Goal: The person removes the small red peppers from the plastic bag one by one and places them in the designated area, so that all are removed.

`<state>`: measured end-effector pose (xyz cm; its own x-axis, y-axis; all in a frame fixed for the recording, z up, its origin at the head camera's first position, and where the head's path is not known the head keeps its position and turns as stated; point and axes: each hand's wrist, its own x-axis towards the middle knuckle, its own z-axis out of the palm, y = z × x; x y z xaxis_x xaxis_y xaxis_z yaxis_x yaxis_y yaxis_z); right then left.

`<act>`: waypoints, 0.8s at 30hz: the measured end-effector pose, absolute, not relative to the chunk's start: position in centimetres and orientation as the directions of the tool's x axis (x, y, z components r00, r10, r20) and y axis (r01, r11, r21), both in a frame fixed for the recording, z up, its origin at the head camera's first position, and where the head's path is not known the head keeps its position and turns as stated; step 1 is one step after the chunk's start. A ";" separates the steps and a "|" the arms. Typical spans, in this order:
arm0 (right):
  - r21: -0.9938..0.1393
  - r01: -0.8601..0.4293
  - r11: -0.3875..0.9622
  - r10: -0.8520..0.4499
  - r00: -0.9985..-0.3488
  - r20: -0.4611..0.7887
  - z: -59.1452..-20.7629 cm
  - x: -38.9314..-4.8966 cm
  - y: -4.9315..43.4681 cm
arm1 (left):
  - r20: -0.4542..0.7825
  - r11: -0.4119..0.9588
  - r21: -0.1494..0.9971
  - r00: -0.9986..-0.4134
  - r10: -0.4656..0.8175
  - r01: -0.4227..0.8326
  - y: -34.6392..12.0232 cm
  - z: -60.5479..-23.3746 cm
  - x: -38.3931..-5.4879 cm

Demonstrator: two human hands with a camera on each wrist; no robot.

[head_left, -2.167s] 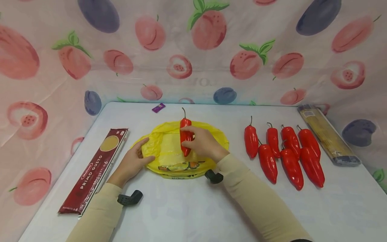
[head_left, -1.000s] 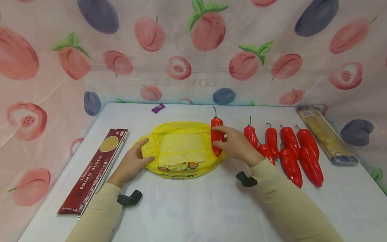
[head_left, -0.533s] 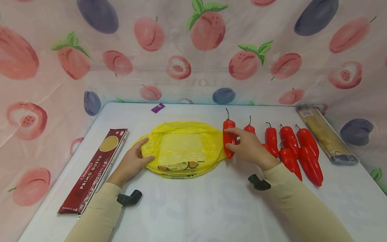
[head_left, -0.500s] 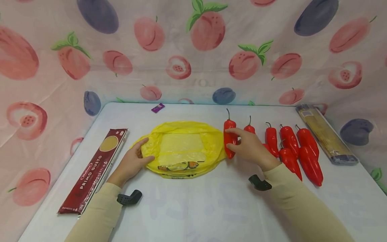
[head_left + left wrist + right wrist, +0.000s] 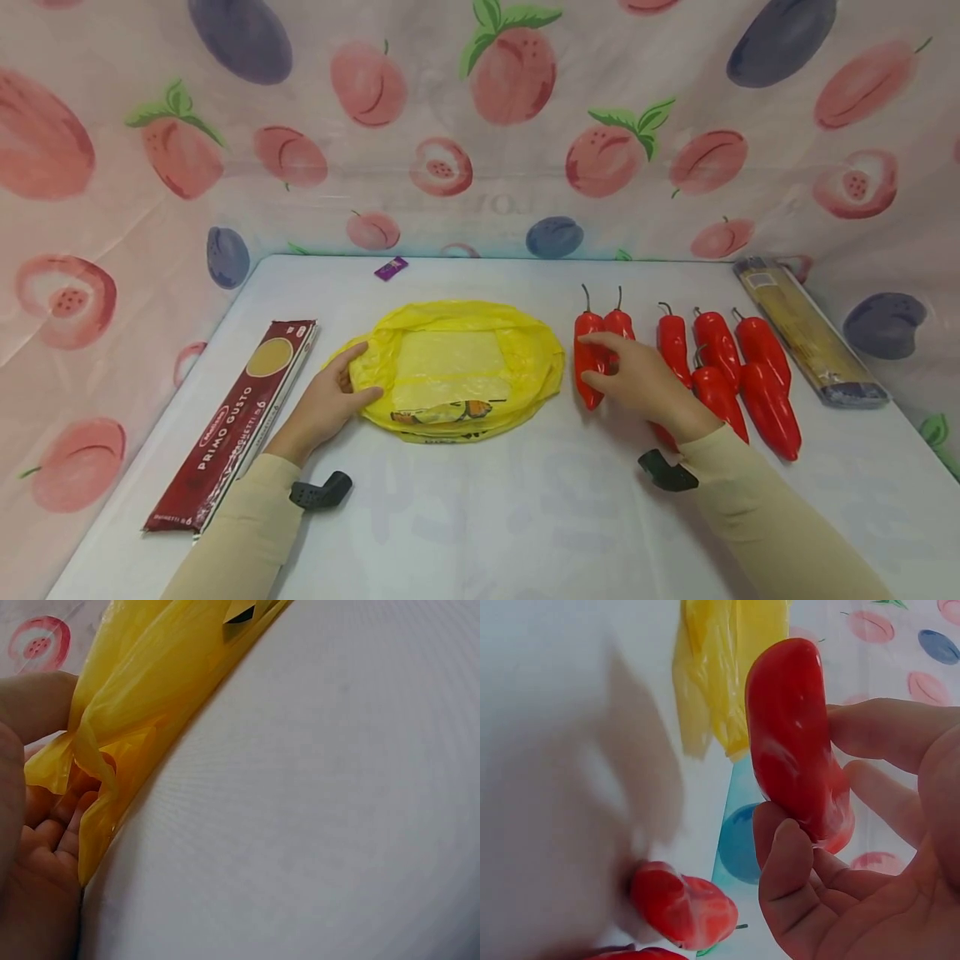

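Observation:
My right hand [image 5: 641, 383] pinches a long red pepper [image 5: 587, 360] between thumb and fingers, its stem pointing to the back. In the right wrist view the held pepper [image 5: 787, 720] is off the table, and the hand's shadow falls on the white surface. A crinkled yellow plastic bag [image 5: 453, 358] lies flattened mid-table, left of that pepper. My left hand [image 5: 326, 408] grips the bag's left edge. In the left wrist view its thumb and fingers close on the gathered yellow plastic [image 5: 94, 754]. Another red pepper [image 5: 618, 323] lies just behind my right hand, partly covered.
Several more red peppers [image 5: 716, 337] lie in two loose rows at the right, some partly behind my right hand and sleeve. A clear pack of pasta [image 5: 813, 337] is beyond them. A dark red spaghetti pack [image 5: 236, 425] lies at the left, and a small purple packet [image 5: 392, 267] at the back.
My right hand has carried the red pepper rightward from above the yellow bag to beside the other peppers, and slightly lower in view. My left hand stays on the bag's edge.

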<state>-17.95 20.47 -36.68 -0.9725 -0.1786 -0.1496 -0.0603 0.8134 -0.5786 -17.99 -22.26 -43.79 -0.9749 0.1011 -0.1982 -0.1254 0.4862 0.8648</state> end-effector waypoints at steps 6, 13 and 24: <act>-0.572 -0.050 0.818 -0.170 -0.973 -0.157 -36.9 -17.5 21.0 | -0.186 0.485 0.867 -0.977 0.105 -0.113 -22.3 -43.9 -17.9; -0.562 -0.025 0.827 -0.155 -0.971 -0.185 -37.3 -16.6 21.1 | -0.185 0.486 0.867 -0.977 0.102 -0.113 -22.3 -43.8 -17.9; -0.553 -0.028 0.833 -0.174 -0.961 -0.213 -38.3 -15.1 20.8 | -0.176 0.491 0.865 -0.979 0.105 -0.103 -22.2 -43.8 -17.9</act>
<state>-15.07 20.85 -38.26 -0.9615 -0.1740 -0.2129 -0.0284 0.8330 -0.5526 -17.88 -22.24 -43.84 -0.9788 0.1048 -0.1760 -0.1029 0.4913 0.8649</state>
